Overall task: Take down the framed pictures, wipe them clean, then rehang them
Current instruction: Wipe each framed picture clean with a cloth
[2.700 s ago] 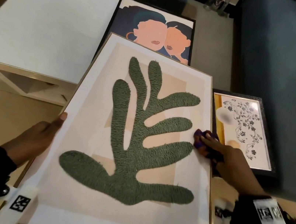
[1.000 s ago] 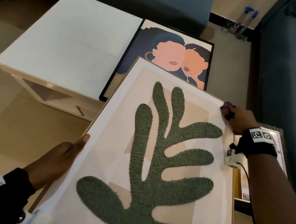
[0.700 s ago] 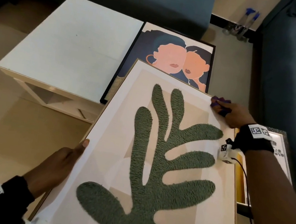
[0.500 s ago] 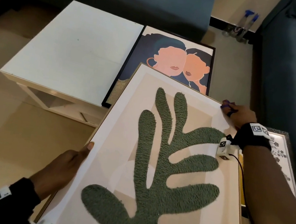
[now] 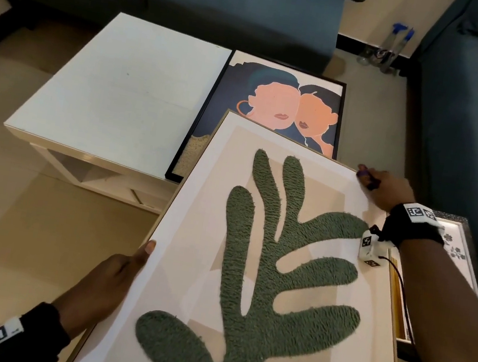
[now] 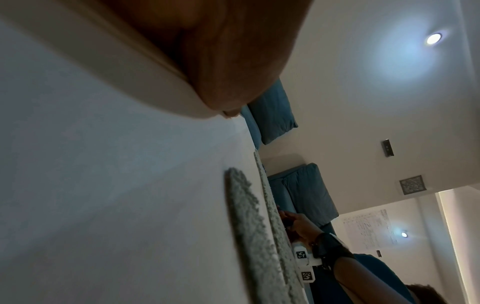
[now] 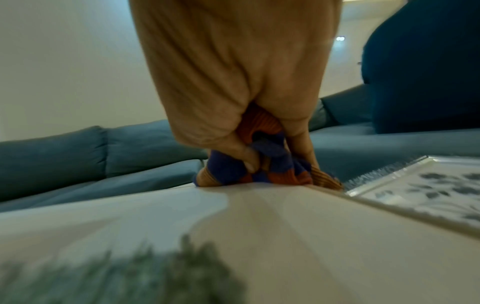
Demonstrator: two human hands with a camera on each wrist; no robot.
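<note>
A large light-wood framed picture (image 5: 193,226) with a green leaf shape lies tilted in front of me. My left hand (image 5: 109,279) grips its left edge, thumb on the front. My right hand (image 5: 383,188) holds a bunched purple-and-orange cloth (image 7: 249,170) and presses it on the picture's far right corner. The cloth (image 5: 365,175) peeks out past the fingers in the head view. The left wrist view looks along the picture's glass (image 6: 116,195) toward the right hand (image 6: 298,224).
A black-framed portrait of two faces (image 5: 277,105) leans against a white low table (image 5: 126,91). A smaller floral picture (image 5: 454,255) lies at the right under my forearm. Blue sofas (image 5: 475,124) stand behind and to the right. Two spray bottles (image 5: 390,48) stand in the corner.
My right hand slid the cloth from the picture's right edge up to its far right corner and wiped back and forth there. The left hand kept its grip on the left edge.
</note>
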